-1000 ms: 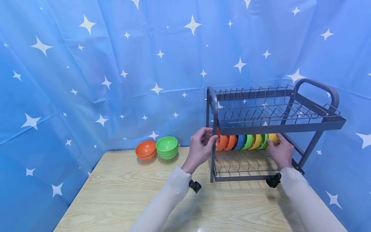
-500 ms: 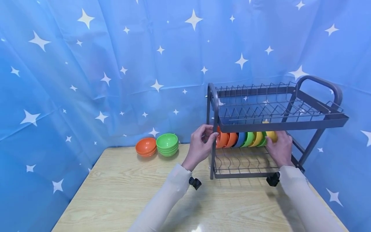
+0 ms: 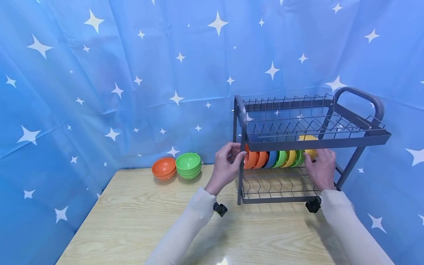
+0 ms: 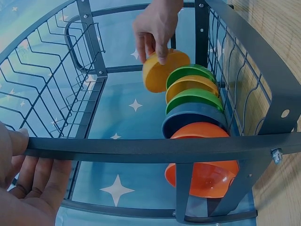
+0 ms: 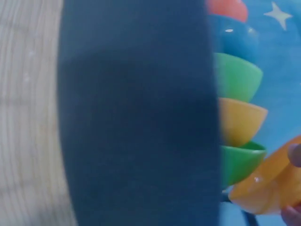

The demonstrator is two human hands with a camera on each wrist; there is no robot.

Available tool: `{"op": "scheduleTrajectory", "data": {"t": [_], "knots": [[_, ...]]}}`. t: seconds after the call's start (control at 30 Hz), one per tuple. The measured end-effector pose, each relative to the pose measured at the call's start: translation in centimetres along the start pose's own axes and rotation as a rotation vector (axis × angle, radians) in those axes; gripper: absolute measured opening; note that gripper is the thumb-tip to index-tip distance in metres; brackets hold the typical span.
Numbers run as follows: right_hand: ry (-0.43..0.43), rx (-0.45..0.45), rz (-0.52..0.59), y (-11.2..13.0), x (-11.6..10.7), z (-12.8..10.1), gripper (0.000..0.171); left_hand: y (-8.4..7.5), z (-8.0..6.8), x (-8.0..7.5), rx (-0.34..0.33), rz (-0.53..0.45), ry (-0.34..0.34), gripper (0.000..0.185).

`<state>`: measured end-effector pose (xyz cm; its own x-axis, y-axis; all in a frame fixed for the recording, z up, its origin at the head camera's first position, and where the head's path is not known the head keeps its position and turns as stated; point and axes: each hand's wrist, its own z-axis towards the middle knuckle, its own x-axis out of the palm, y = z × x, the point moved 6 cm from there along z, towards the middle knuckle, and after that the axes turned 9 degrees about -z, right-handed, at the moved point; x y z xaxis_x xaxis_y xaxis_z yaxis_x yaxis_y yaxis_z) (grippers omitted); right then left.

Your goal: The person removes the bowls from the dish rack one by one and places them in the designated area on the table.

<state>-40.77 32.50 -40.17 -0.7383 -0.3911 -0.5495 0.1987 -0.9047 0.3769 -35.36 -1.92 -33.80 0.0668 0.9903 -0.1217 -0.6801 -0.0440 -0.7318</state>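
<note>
Our right hand pinched the yellow bowl at the row's right end, tilted on edge; our left hand curled round the rack post.

A stack of green bowls sits beside orange bowls on the wooden table.

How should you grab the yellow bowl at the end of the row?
Probably by its rim, from the open right end. The yellow bowl stands on edge, its other side against the green bowl. The right hand pinches it there.
</note>
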Motion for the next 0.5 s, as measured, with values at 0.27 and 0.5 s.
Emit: {"op": "scheduleTrajectory", "data": {"t": [0.27,0.5], "knots": [[-0.095,-0.056,0.051,1.8,-2.4,0.1,0.037,-0.1,-0.1,0.0,-0.004,-0.01,-0.001,0.017],[-0.133,-0.069,0.103,3.1,-3.9,-0.6,0.042,-0.1,-0.1,0.0,-0.005,-0.01,0.0,0.017]]}}
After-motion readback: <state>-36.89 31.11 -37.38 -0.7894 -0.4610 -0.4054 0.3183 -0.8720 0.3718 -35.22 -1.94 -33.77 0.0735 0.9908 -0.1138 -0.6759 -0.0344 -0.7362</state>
